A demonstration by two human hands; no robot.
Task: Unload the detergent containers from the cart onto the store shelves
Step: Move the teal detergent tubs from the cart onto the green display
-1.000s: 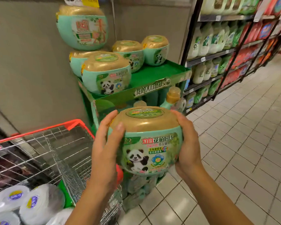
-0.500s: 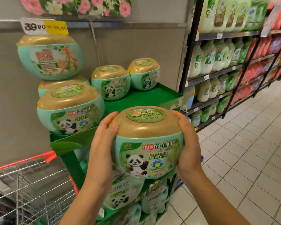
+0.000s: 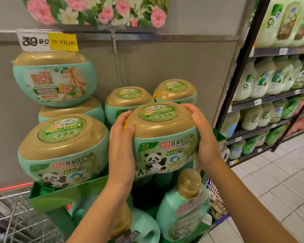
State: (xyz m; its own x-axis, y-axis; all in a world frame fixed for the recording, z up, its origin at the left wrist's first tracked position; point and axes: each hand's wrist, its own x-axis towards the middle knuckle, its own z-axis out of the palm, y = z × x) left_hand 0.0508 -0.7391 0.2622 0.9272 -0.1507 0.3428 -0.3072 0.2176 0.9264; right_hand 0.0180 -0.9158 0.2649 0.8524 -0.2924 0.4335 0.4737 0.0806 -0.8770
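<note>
Currently: detergent container (image 3: 165,137), round, teal body, gold lid, panda label facing the camera, is held between both hands at the front right of the green display tray (image 3: 68,192). The left hand (image 3: 121,149) wraps its left side and the right hand (image 3: 205,137) its right side. The fingers (image 3: 191,110) of both hands curl onto the lid's edge, gripping the container. Whether its base touches the tray: cannot tell.

Same-type container at front left (image 3: 63,148) stands on the tray, just beside the left hand. Two more containers (image 3: 128,100) stand behind the held one, close to it. A larger display tub (image 3: 54,78) sits stacked at upper left, under a price tag (image 3: 47,40).

Below the tray, a teal bottle with gold cap (image 3: 184,204) stands upright. The wire cart (image 3: 11,218) with its red rim is at lower left, next to the tray. Store shelves (image 3: 270,99) at right are filled with pale green bottles, above a tiled floor (image 3: 279,181).
</note>
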